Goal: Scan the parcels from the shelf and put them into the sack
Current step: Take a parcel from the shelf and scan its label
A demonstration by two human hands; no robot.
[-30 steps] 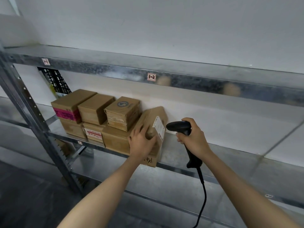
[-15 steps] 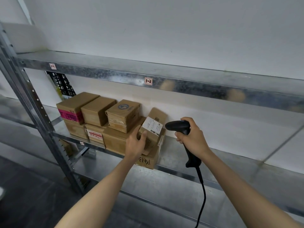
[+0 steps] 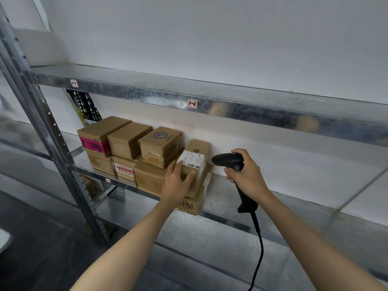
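We grip a small cardboard parcel with our left hand: the fingers curl round its left side and the thumb presses its front face. The parcel is a matte brown block with a white printed label folded over its top front edge. It sits at the right end of the galvanized steel shelf, on top of a flatter carton with handwriting on its front. To the left, more square-edged brown boxes are stacked in two layers, one banded with pink tape. Our right hand wraps all its fingers tightly round a smooth black pistol-shaped scanner, whose rounded head sits just beside the label without touching it. A black cable hangs from the handle.
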